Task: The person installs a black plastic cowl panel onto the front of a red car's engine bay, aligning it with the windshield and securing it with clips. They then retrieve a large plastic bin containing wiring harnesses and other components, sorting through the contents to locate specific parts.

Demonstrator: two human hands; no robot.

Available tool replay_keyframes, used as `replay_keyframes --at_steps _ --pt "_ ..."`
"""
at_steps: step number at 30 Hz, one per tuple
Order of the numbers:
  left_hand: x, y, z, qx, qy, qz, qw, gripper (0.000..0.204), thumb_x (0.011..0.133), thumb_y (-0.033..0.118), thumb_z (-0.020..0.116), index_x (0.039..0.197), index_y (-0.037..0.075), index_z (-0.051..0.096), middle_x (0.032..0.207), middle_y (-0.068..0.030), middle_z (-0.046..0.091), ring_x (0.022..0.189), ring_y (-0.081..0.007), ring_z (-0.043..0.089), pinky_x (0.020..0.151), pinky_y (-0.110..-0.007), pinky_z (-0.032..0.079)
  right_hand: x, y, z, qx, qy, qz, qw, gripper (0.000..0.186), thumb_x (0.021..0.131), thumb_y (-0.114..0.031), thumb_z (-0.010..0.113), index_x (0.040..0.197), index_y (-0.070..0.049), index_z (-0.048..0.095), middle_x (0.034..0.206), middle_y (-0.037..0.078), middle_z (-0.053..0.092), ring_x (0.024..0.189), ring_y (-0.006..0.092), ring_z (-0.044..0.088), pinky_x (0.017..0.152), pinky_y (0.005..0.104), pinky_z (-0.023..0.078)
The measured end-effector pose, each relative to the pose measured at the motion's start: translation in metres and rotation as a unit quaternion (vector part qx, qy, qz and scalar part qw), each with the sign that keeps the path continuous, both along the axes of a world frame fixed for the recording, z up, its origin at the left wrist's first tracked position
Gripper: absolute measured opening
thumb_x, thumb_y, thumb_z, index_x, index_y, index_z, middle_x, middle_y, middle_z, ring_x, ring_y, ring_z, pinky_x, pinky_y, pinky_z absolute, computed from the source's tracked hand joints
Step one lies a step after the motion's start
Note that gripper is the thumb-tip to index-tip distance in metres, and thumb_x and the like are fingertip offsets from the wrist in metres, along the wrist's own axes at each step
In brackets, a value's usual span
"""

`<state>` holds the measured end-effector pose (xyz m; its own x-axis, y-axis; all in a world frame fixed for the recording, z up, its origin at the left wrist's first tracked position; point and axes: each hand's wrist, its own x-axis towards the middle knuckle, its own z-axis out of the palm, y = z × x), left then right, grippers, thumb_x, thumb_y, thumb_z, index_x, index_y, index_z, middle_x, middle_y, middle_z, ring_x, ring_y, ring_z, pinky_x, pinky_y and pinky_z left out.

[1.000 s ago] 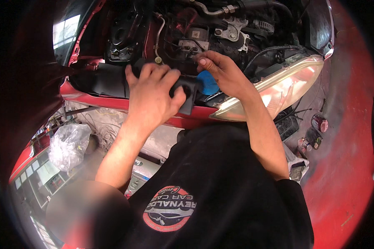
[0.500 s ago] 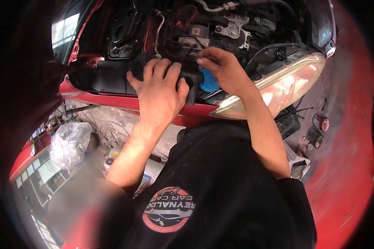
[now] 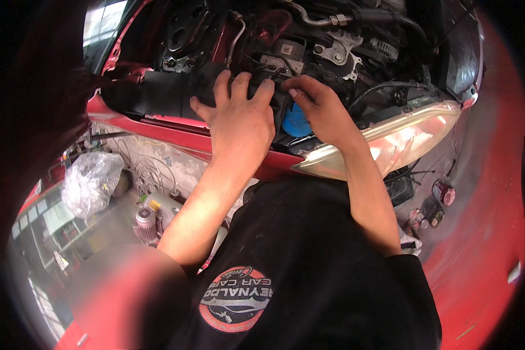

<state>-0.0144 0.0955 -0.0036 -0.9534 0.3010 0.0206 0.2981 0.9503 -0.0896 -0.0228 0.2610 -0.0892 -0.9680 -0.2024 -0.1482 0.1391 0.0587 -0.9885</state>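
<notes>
A black plastic cover [image 3: 169, 96] lies along the red front edge of the car's engine bay. My left hand [image 3: 239, 119] rests over the cover's right part, fingers spread and bent, its thumb hidden. To the right, my right hand [image 3: 328, 111] has thumb and forefinger closed near the cover's right end; whatever is between the fingertips is too small to make out. Just under those fingers sits a round blue cap [image 3: 296, 121], partly hidden by the hand.
A cloudy headlight [image 3: 391, 140] is right of my hands. Metal pipes [image 3: 318, 18] and a bracket [image 3: 337, 51] stand behind them. On the floor are a clear plastic bag [image 3: 93, 182], a motor [image 3: 146, 224] and several small containers [image 3: 431, 210].
My left hand has shifted right and its fingers spread wider. The cover's front edge has moved away from the red body edge, baring a red strip. My right hand stays by the blue cap.
</notes>
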Motion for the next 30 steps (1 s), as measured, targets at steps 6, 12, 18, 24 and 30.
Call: replay_keyframes --at_steps 6,12,18,24,30 --pt "-0.018 0.017 0.003 -0.066 -0.051 0.046 0.995 0.038 0.094 0.017 0.062 0.132 0.021 0.066 0.137 -0.0080 0.061 0.138 -0.0356 0.046 0.097 -0.083 0.036 0.003 -0.003 0.007 -0.043 -0.059 0.011 0.997 0.026 0.106 -0.011 0.052 0.130 -0.002 0.060 0.116 0.023 0.070 0.111 0.0349 0.068 0.097 0.0411 0.050" --pt "-0.017 0.023 0.005 -0.107 -0.065 0.062 0.990 0.039 0.094 0.016 0.061 0.132 0.020 0.066 0.138 -0.0063 0.061 0.139 -0.0355 0.046 0.097 -0.084 0.036 0.003 0.001 0.000 -0.013 0.024 0.042 0.999 0.036 0.106 -0.016 0.053 0.137 0.001 0.054 0.129 0.027 0.062 0.121 0.0463 0.059 0.102 0.0477 0.048" --pt "-0.019 0.034 0.011 -0.115 -0.105 0.085 0.984 0.039 0.094 0.018 0.057 0.132 0.017 0.066 0.144 -0.0113 0.057 0.143 -0.0394 0.042 0.102 -0.087 0.026 0.003 0.005 0.000 0.002 0.046 0.037 0.998 0.038 0.105 -0.015 0.052 0.139 0.001 0.054 0.131 0.028 0.061 0.123 0.0466 0.058 0.103 0.0494 0.048" --pt "-0.018 0.041 0.009 -0.164 -0.073 0.072 0.981 0.043 0.089 0.013 0.064 0.131 0.018 0.066 0.141 -0.0066 0.059 0.140 -0.0346 0.045 0.103 -0.082 0.031 -0.001 0.010 0.004 -0.003 0.027 0.075 0.997 0.040 0.104 -0.013 0.052 0.140 0.004 0.052 0.134 0.029 0.060 0.124 0.0473 0.057 0.105 0.0492 0.047" --pt "0.014 0.029 0.028 -0.119 -0.054 0.053 0.990 0.045 0.083 0.009 0.067 0.128 0.016 0.066 0.137 -0.0044 0.060 0.138 -0.0327 0.047 0.107 -0.073 0.033 0.005 0.013 0.001 -0.060 0.003 0.144 0.988 0.044 0.104 -0.020 0.056 0.140 0.005 0.054 0.135 0.027 0.060 0.126 0.0453 0.057 0.106 0.0469 0.046"
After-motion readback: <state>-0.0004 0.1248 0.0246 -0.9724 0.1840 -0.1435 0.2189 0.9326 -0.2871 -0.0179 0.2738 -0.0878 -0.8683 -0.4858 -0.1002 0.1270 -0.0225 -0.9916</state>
